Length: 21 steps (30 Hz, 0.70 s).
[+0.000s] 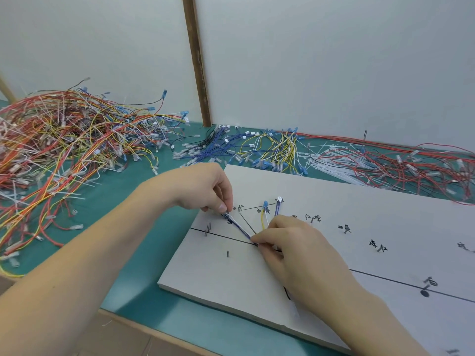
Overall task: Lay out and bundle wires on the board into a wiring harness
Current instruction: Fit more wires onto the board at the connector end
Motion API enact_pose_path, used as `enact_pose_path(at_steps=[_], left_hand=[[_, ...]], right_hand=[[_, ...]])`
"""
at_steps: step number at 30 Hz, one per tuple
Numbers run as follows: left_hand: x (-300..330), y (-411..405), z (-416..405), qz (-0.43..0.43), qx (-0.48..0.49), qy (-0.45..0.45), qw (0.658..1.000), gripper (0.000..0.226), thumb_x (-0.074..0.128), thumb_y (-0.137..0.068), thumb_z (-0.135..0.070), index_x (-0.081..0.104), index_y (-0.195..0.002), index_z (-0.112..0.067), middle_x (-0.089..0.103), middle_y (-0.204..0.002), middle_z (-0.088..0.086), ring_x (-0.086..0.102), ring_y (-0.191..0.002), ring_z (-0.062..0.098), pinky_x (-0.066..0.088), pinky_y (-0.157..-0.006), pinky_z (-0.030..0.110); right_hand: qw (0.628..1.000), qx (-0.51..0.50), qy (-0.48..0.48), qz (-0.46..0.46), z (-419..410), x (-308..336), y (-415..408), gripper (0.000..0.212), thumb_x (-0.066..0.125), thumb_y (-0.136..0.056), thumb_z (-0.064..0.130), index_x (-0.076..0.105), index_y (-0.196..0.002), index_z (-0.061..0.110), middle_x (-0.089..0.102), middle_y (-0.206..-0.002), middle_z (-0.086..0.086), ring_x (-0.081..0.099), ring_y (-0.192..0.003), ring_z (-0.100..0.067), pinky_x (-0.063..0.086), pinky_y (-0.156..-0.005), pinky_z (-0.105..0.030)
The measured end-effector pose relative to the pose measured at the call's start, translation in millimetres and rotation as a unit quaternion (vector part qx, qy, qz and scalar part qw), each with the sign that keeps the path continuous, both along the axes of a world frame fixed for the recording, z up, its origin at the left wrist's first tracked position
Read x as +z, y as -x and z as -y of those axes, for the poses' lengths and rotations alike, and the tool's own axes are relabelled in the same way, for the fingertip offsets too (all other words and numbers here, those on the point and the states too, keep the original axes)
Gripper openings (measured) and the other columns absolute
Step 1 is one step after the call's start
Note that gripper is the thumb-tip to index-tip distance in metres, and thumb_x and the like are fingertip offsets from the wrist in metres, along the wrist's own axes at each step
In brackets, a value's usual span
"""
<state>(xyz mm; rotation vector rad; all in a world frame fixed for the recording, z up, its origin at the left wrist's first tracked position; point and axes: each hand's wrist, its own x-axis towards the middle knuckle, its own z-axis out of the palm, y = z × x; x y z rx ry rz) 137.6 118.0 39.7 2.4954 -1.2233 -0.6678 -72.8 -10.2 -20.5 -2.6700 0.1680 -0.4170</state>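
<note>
Grey and flat, the board (334, 227) lies on a teal mat (123, 286), its near corner toward the person, black lines and handwritten labels drawn across it and short metal pins (227, 253) standing up from it. On the board, near its left end, the right hand (290, 250) pinches a thin bundle of blue and white wires (237, 227) between thumb and fingertips, right where the bundle meets the long black line. Up the board from there, the left hand (205, 188) pinches the bundle's other end with curled fingers, so the wires run taut and slanting between the two hands. Just beyond the right hand, a yellow wire (262, 219) with a blue terminal and a blue pair ending in a white connector (279, 200) stand up from the board. Past the board's far edge, loose blue and yellow wires (257, 150) lie scattered on the mat, with white cable ties (331, 163) and long red wires (411, 160) off toward the board's right. Left of the board, a big tangled heap of red, orange and yellow harnesses (64, 129) covers the mat. Behind it all stand pale wall panels (334, 60) split by a wooden post (196, 60).
</note>
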Motion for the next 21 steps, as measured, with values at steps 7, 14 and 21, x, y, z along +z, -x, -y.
enact_pose_path(at_steps=[7, 14, 21], left_hand=[[4.5, 0.3, 12.5, 0.062, -0.046, -0.073, 0.994, 0.022, 0.075, -0.089, -0.013, 0.076, -0.078, -0.033, 0.071, -0.067, -0.022, 0.063, -0.061, 0.002, 0.052, -0.065, 0.023], [3.7, 1.2, 19.1, 0.093, -0.039, -0.093, 0.991, 0.014, 0.079, -0.084, -0.016, 0.081, -0.080, -0.029, 0.068, -0.059, -0.021, 0.064, -0.058, 0.006, 0.054, -0.061, 0.025], [4.3, -0.2, 28.3, 0.127, -0.062, -0.077, 0.987, 0.016, 0.086, -0.076, -0.016, 0.078, -0.072, -0.029, 0.072, -0.067, -0.017, 0.067, -0.069, 0.004, 0.057, -0.067, 0.029]], right_hand=[[1.000, 0.006, 0.008, -0.004, -2.1, 2.4, 3.8, 0.026, 0.052, -0.101, 0.028, 0.072, -0.116, 0.034, 0.055, -0.096, 0.012, 0.050, -0.097, -0.015, 0.050, -0.076, -0.036], [0.999, 0.000, 0.028, -0.018, -5.2, 6.6, 7.7, 0.028, 0.045, -0.104, 0.031, 0.072, -0.114, 0.029, 0.053, -0.097, 0.011, 0.048, -0.099, -0.014, 0.049, -0.077, -0.034], [0.996, -0.025, 0.044, -0.071, -17.9, 12.0, 19.9, 0.028, 0.038, -0.104, 0.034, 0.062, -0.119, 0.030, 0.047, -0.111, 0.012, 0.043, -0.110, -0.014, 0.044, -0.089, -0.033]])
